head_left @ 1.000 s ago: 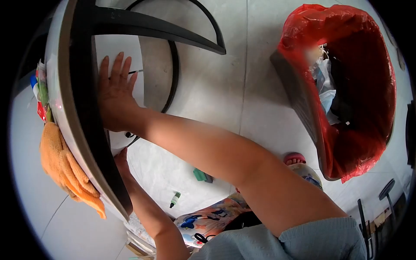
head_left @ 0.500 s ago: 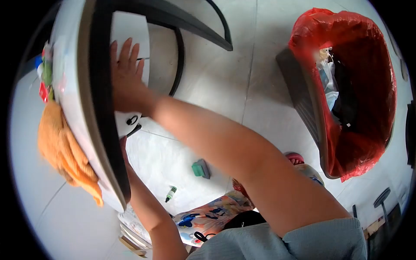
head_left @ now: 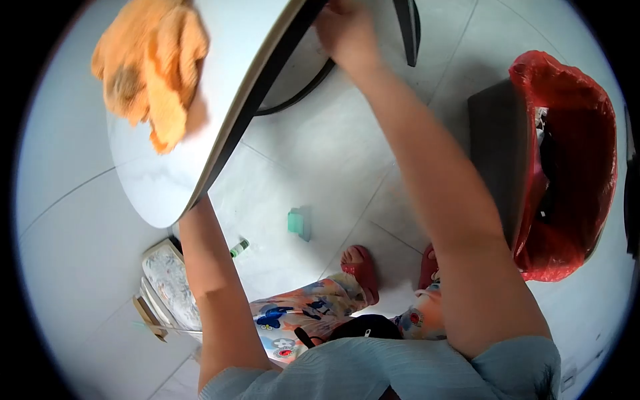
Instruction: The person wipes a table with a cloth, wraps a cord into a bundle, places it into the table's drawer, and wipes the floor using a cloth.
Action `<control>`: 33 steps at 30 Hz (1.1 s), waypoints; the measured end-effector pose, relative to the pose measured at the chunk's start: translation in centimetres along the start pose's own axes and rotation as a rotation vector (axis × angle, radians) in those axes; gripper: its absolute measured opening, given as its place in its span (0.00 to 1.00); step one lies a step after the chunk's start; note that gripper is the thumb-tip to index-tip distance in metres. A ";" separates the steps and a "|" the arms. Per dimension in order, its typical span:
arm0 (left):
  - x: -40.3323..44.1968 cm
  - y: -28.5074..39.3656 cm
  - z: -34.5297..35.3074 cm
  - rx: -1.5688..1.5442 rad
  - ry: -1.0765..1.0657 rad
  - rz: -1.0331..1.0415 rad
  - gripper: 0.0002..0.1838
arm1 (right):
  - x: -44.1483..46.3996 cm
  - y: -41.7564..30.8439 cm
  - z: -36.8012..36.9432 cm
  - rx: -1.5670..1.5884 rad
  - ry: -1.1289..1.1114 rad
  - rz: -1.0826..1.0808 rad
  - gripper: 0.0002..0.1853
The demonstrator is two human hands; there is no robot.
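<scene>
A white tabletop (head_left: 220, 40) with a dark underside frame fills the upper left, its surface now turned partly toward me. An orange cloth (head_left: 157, 63) with a brownish patch lies on it. My right hand (head_left: 343, 30) is at the table's far right edge, its fingers hidden or blurred at the top of the view. My left forearm reaches up to the near end of the tabletop; the left hand is hidden beneath it.
A grey bin (head_left: 497, 147) with a red liner (head_left: 573, 247) stands at the right. On the floor lie a green block (head_left: 295, 222) and a small green-and-white bottle (head_left: 239, 249). A patterned cushioned item (head_left: 170, 277) is at the lower left. Red sandals (head_left: 361, 273) are on my feet.
The tabletop has tilted so more of its surface and the cloth show. My right hand has moved from flat against the underside up to the far edge. My view has shifted.
</scene>
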State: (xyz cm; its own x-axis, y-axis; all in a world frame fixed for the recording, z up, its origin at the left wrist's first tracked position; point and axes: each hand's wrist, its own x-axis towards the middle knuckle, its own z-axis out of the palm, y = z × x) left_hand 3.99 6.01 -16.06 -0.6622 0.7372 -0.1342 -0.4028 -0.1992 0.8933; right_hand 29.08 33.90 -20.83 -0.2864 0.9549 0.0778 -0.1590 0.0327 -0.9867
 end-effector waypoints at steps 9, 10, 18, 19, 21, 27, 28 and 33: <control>-21.6 -15.8 -17.9 1.332 0.431 -0.910 0.36 | 1.7 0.6 -3.6 0.176 -0.082 0.054 0.14; -24.3 -17.8 -20.2 1.538 0.292 -1.009 0.41 | 1.6 1.0 -3.8 0.173 -0.093 0.058 0.14; -27.6 -23.8 -11.5 1.648 0.447 -0.966 0.38 | 1.1 2.3 -1.7 -0.049 -0.033 0.020 0.10; -27.9 -23.9 -11.6 1.632 0.463 -0.944 0.32 | 1.0 4.5 -1.8 -0.151 -0.026 -0.098 0.10; -28.2 -23.5 -11.6 1.474 0.438 -0.886 0.31 | 1.1 8.7 -1.5 -0.324 0.003 -0.130 0.19; -23.7 -19.5 -4.6 1.023 0.461 -0.870 0.27 | -2.1 11.9 0.9 -0.418 -0.200 -0.257 0.17; -23.1 -19.2 -4.0 1.085 0.402 -0.856 0.27 | -3.1 13.1 0.7 -0.555 -0.252 -0.268 0.17; -22.8 -16.5 -0.8 1.318 0.160 -0.742 0.25 | -12.3 15.4 -3.8 -1.395 -0.766 -0.187 0.27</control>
State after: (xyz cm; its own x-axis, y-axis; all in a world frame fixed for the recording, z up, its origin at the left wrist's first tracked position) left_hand 25.21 -8.02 -28.10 -0.6643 0.3156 -0.6775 0.1121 0.9383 0.3271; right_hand 33.79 23.75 -37.55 -0.8150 0.5547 -0.1676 0.5789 0.7676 -0.2749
